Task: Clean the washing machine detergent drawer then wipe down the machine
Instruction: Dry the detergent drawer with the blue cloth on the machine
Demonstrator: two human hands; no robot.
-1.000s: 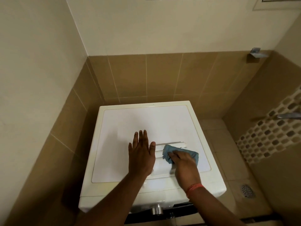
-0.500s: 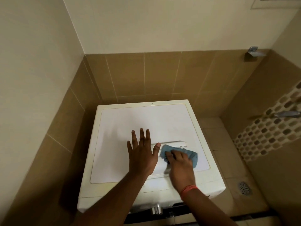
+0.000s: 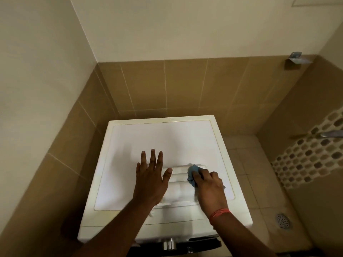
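A white washing machine (image 3: 130, 145) stands in a tiled corner, seen from above. On its top lies a white detergent drawer (image 3: 178, 190) with ribbed compartments. My left hand (image 3: 151, 180) lies flat with spread fingers on the drawer's left end and the machine top. My right hand (image 3: 209, 190) grips a bunched blue cloth (image 3: 192, 173) and presses it onto the drawer's right part. Most of the cloth is hidden under the hand.
Brown tiled walls close in behind and left of the machine. To the right lie a tiled floor with a round drain (image 3: 283, 220), a mosaic wall strip (image 3: 306, 164) and a metal tap (image 3: 332, 134). A chrome knob (image 3: 168, 244) shows on the machine's front.
My right hand has bunched the cloth tighter and slid it slightly left on the drawer, so less cloth shows. My left hand stays flat in place.
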